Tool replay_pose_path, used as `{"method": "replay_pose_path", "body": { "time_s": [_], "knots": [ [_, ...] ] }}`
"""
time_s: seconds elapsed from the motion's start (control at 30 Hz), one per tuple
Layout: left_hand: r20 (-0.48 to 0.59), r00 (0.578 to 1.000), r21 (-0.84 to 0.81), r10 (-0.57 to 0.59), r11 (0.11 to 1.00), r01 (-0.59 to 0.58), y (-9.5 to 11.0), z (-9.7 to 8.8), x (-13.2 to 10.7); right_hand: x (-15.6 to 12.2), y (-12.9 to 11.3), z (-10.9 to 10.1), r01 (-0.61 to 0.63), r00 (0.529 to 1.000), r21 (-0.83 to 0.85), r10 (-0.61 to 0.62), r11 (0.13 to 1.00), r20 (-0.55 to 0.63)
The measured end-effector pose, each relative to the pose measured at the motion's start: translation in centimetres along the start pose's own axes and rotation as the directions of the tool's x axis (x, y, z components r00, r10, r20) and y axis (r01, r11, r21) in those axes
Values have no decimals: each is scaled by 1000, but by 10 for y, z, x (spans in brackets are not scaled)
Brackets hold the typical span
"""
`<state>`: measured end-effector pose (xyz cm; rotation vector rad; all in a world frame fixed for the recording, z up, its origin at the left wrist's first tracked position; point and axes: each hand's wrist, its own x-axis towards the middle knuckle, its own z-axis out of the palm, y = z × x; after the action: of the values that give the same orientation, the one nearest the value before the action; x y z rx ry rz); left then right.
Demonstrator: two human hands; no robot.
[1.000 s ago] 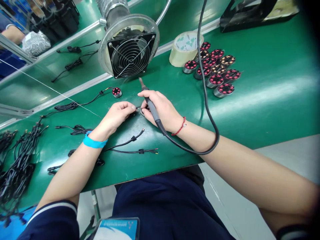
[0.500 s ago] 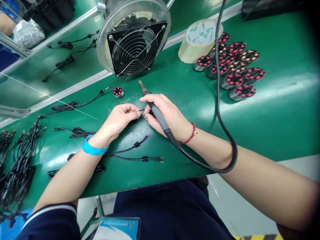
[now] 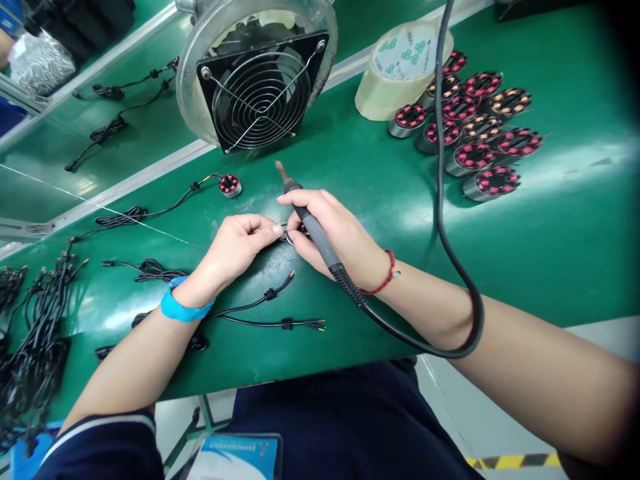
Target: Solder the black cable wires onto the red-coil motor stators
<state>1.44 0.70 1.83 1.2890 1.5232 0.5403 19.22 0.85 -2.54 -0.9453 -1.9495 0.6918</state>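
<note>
My right hand (image 3: pixel 333 233) is closed around a soldering iron (image 3: pixel 320 239), its bare tip pointing up and away toward the fan. Its thumb and fingers also steady a small round metal part (image 3: pixel 290 239), mostly hidden under them, perhaps a motor stator. Against that part, my left hand (image 3: pixel 240 245) pinches something thin at the thumb and forefinger; what it is I cannot make out. Beyond my left hand stands a stator with red windings (image 3: pixel 230 186), joined to a black cable (image 3: pixel 173 205). Closer to me lie cable ends with stripped wires (image 3: pixel 315 325).
A round housing with a black fan (image 3: pixel 263 103) stands at the back. Right of it are a tape roll (image 3: pixel 375 93) and several stators (image 3: pixel 475 157). Bundled black cables (image 3: pixel 43 320) lie at the left. The iron's cord (image 3: pixel 440 173) loops over my right forearm.
The view has shifted slightly. Both hands stay together at the small part, with the soldering iron in the same grip; the fingertips have moved only a little.
</note>
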Motion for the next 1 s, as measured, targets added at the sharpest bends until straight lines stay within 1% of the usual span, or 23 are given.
{"method": "replay_pose_path", "body": {
  "time_s": [0.1,0.2,0.37,0.5,0.63,0.73,0.77,0.8,0.83,0.9,0.93,1.0],
  "knots": [
    [30,999,44,35,998,-36,4,-3,-1,-1,-1,-4,-10,1000,0,10,1000,-14],
    [52,998,57,25,998,-28,7,-4,-2,-2,-3,-7,-1,1000,-23,1,1000,-5],
    [53,998,23,13,1000,-14,4,-3,-2,-3,-2,-1,13,1000,-73,-13,997,-4],
    [65,998,-19,-7,1000,8,1,-5,0,-2,0,4,15,1000,-91,-13,996,27],
    [141,990,-36,-20,999,25,3,-10,-1,-2,-1,6,11,1000,-124,-9,992,14],
    [248,969,60,-3,998,-12,3,-9,-3,-1,-2,8,3,1000,-113,-4,994,-8],
    [267,964,113,12,993,-44,2,-8,-3,-1,-2,9,0,1000,-103,-2,995,-15],
    [265,964,168,37,982,-84,1,-7,-3,0,-1,10,-2,1000,-90,0,996,-21],
    [236,969,221,77,966,-131,0,-7,-3,0,-1,10,-4,1000,-76,2,997,-28],
    [123,978,317,166,928,-198,-3,-11,-2,1,-1,9,-8,999,-52,6,999,-54],
    [53,979,358,197,911,-203,-4,-15,-1,1,0,7,-11,997,-42,8,999,-74],
    [-103,971,423,214,893,-152,-7,-25,2,1,2,1,-23,991,-35,19,999,-129]
  ]
}}
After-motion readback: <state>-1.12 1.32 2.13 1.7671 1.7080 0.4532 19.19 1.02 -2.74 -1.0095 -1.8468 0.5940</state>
